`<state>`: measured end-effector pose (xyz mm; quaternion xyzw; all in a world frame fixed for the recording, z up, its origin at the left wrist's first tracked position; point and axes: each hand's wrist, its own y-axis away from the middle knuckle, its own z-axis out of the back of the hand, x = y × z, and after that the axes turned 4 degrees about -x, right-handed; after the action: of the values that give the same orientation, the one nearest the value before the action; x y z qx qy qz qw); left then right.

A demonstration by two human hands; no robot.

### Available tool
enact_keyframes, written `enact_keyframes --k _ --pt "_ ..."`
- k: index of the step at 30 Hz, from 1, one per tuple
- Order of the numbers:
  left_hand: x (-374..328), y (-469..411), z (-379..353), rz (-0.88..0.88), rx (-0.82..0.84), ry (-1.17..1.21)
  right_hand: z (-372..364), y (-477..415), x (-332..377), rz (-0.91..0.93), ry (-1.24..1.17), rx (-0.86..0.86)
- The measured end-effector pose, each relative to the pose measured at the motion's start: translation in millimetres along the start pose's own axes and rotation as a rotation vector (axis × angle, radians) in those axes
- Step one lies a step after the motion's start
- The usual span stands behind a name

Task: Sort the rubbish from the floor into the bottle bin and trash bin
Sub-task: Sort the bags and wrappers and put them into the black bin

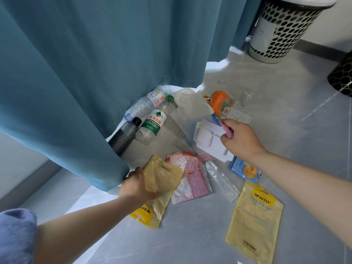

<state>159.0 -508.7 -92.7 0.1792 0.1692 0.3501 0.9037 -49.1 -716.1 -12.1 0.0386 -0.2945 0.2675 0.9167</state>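
Both bare arms reach forward and down, the left hand (137, 187) with fingers curled round a crinkly yellow plastic bag (162, 180), the right hand (242, 140) pinching a small pink packet (227, 130).

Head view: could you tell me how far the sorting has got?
Nothing visibly binned; the inside of the perforated bin is hidden. Left hand grips a yellow bag, right hand pinches a pink packet over a white box. Three bottles and several wrappers lie unsorted.

Teal curtain (76, 73) over glossy grey floor tiles (190, 241), pale wall (340, 25) behind, perhaps daylight beneath the hem.
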Motion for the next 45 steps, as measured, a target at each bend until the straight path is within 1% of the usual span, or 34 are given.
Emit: enact_keyframes --k 6,9,11,13,16,20,24,28,31,35,38,42,45 --pt "-11 7 13 -0.037 0.01 0.141 3 -1 0 -0.02 -0.006 -0.005" --pt "-17 11 26 0.008 0.03 0.266 6 -1 1 -0.021 -0.018 -0.009" --pt "-19 11 33 0.064 0.047 0.396 9 -1 4 -0.021 -0.021 -0.014" --pt "-19 10 44 0.075 0.049 0.509 13 -1 7 -0.025 -0.033 -0.024" --pt "-25 9 64 0.032 0.032 0.573 26 1 16 -0.03 -0.057 -0.049" --pt "-45 10 101 -0.064 -0.037 0.611 54 -1 29 -0.044 -0.09 -0.113" --pt "-69 6 142 -0.067 -0.028 0.754 86 2 40 -0.051 -0.217 -0.172" --pt "-104 2 172 -0.089 -0.069 0.833 107 9 39 -0.13 -0.311 -0.233" --pt "-130 13 201 -0.064 -0.06 0.914 128 12 40 -0.27 -0.351 -0.25" --pt "-156 57 267 0.012 0.003 0.963 180 16 77 -0.563 -0.476 -0.265" --pt "-177 96 336 0.008 0.012 0.925 237 18 121 -0.683 -0.54 -0.305" --pt "-196 142 426 0.019 -0.027 0.86 329 24 181 -0.676 -0.513 -0.352" --pt "-219 190 495 0.006 -0.012 0.843 412 32 229 -0.628 -0.441 -0.387"
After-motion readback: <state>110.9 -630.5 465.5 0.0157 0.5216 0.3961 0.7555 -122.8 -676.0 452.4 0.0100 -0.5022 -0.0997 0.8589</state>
